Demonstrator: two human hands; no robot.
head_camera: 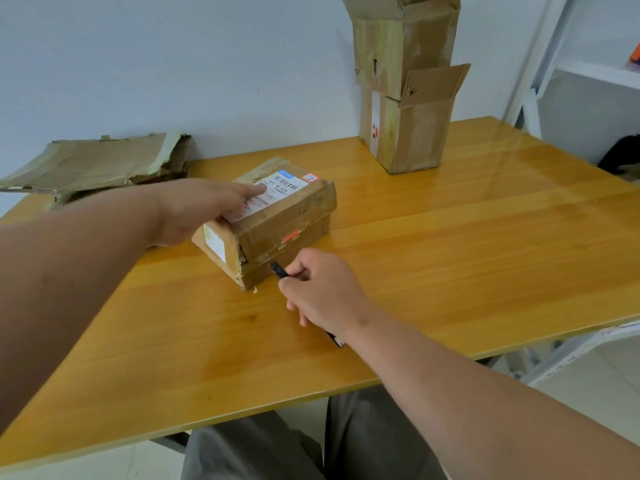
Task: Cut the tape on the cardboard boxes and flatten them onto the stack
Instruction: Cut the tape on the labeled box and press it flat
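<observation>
A small taped cardboard box (287, 220) with a white shipping label lies on the wooden table (450, 244), near its middle. My left hand (204, 209) rests flat on the box's top at its near left end, fingers spread over the label. My right hand (322, 289) grips a black utility knife (278, 270), whose tip touches the box's front side near the lower corner. The stack of flattened cardboard (93, 164) lies at the table's far left against the wall.
Two opened cardboard boxes (408, 133) stand one on top of the other at the back of the table, right of centre. A white metal shelf (588, 74) stands to the right of the table. My legs show below the near table edge.
</observation>
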